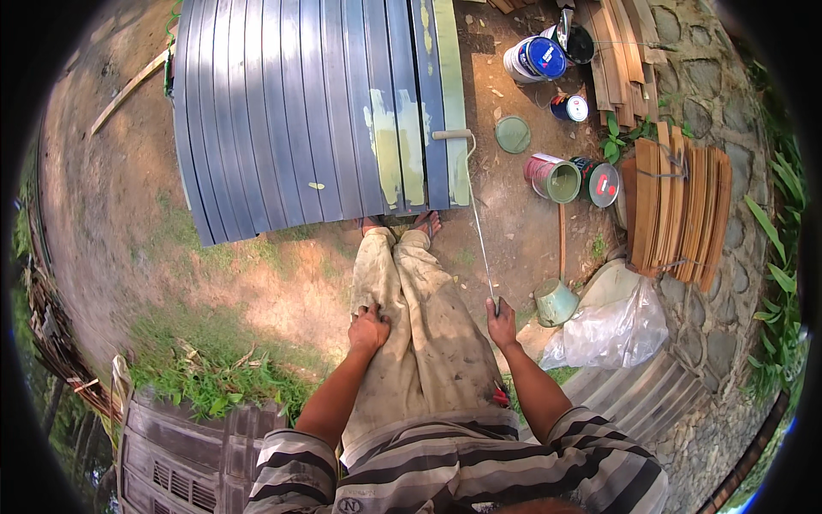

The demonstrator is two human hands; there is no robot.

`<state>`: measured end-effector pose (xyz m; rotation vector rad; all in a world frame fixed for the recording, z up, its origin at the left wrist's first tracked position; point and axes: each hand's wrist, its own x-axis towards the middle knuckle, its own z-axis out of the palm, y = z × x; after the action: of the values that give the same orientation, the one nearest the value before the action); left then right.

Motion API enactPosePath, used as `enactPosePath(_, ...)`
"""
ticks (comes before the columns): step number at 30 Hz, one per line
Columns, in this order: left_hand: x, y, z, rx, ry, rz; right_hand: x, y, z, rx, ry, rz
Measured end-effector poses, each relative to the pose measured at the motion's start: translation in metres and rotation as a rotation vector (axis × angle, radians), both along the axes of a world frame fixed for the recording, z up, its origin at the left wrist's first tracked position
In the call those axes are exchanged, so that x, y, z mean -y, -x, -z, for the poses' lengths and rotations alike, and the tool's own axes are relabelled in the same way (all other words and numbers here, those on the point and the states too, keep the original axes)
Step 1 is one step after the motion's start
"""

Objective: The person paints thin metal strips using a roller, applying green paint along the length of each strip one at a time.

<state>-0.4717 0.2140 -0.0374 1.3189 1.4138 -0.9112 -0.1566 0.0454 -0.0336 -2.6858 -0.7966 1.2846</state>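
My right hand (502, 322) is closed around the long thin handle of a paint roller (479, 231). Its roller head (451, 134) lies against the right edge of a row of blue-grey boards (282, 103). Pale green paint covers the far-right board and parts of those beside it. On the thigh of my tan trousers (419, 343) rests my left hand (370, 328), fingers slightly bent and apart, with no tool in it. To the right of the boards stands an open paint can (562, 182) with greenish paint inside, and its round lid (512, 134) lies on the dirt.
More cans stand at the right: a blue-lidded pail (545, 57), a small can (570, 108) and a dark can (601, 185). Wood bundles (681, 206) lean by a stone wall (717, 81). Nearer are a pale bucket (556, 301), plastic sheeting (612, 330) and corrugated sheet (625, 394).
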Motion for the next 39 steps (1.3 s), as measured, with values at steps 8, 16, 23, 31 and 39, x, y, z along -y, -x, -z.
enactPosePath(8,0.003,-0.003,0.007,0.000,0.012,0.030,-0.293,-0.100,0.089,0.155,-0.247,0.007)
enactPosePath(16,0.021,0.005,0.015,0.013,-0.020,0.016,-0.460,-0.096,0.057,-0.114,-0.166,0.162)
enactPosePath(23,0.016,0.003,0.012,-0.001,-0.001,0.021,-0.346,-0.065,0.096,0.001,-0.028,0.101)
enactPosePath(31,0.014,0.005,0.015,-0.006,-0.017,0.036,-0.192,-0.020,0.072,0.022,0.018,0.011)
enactPosePath(39,0.004,0.005,0.018,0.000,0.008,0.053,-0.069,0.013,0.025,0.015,0.003,0.012)
